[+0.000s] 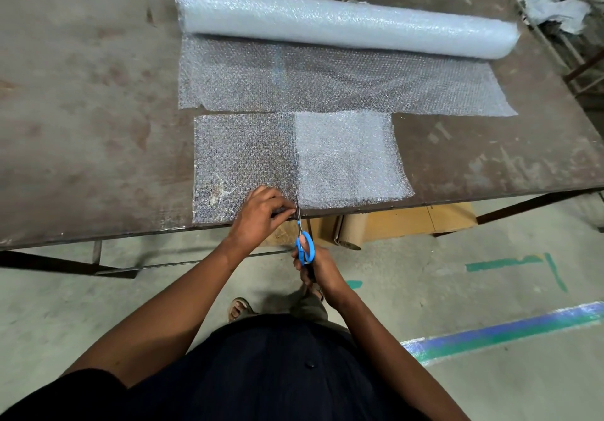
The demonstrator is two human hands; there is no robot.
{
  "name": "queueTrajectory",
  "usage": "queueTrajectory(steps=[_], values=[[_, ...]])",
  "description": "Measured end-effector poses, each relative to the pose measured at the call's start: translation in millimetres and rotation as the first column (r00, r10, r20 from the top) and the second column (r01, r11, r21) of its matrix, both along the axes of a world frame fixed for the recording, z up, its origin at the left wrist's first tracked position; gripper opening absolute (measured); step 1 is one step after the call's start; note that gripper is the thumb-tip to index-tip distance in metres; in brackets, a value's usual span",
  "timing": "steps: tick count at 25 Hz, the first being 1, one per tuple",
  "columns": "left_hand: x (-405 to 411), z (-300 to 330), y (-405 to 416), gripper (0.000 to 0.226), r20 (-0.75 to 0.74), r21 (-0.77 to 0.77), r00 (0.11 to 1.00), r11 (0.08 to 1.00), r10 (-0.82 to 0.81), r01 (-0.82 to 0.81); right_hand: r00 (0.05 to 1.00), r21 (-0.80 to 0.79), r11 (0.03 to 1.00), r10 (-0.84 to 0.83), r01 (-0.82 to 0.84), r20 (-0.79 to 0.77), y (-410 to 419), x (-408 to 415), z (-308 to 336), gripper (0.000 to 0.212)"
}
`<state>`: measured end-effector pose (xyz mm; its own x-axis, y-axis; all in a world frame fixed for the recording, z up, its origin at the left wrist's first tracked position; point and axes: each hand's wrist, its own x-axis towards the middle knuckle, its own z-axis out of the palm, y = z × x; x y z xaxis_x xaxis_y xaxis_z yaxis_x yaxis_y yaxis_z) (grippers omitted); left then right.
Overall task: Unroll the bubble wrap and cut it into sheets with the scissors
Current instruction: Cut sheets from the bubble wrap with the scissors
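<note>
Rt hand [318,265] grips scissors [302,234], bubble wrap [261,165], worn table [81,94]

A worn brown table [98,94] — bearing a bubble wrap roll [343,18] and cut sheets [294,162].

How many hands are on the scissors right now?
1. The right hand grips the blue scissors just off the table edge; the left hand pinches the bubble wrap sheet beside the blades.

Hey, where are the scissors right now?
In the head view, the scissors are at the table's near edge, held by the right hand, blades beside the left hand.
</note>
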<state>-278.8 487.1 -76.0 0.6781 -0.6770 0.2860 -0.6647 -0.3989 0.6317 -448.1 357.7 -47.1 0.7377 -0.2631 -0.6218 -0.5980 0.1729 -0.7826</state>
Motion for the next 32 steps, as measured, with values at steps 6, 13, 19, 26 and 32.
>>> queueTrajectory(steps=[6, 13, 19, 26, 32], values=[[-2, 2, 2, 0.017, -0.015, -0.012, 1.000, 1.000, 0.008, -0.008, 0.998, -0.048, 0.997, 0.061, -0.060, 0.022, -1, -2, -3, 0.045], [-4, 4, 3, 0.011, -0.061, -0.031, 0.998, 0.999, 0.009, -0.011, 1.000, -0.073, 0.997, 0.018, -0.018, 0.000, -5, 12, 2, 0.055], [-2, 2, 5, 0.013, -0.047, -0.024, 0.999, 0.999, -0.024, 0.022, 1.000, -0.033, 0.999, -0.013, 0.014, 0.017, -4, 32, 9, 0.047], [0, 1, 5, 0.013, -0.070, -0.022, 0.997, 1.000, -0.014, 0.012, 1.000, -0.070, 0.997, 0.014, -0.014, -0.003, -10, 36, 13, 0.048], [3, 0, 7, 0.010, -0.083, -0.036, 0.995, 0.998, -0.059, 0.056, 1.000, -0.067, 0.998, -0.003, 0.003, -0.001, -11, 53, 24, 0.050]])
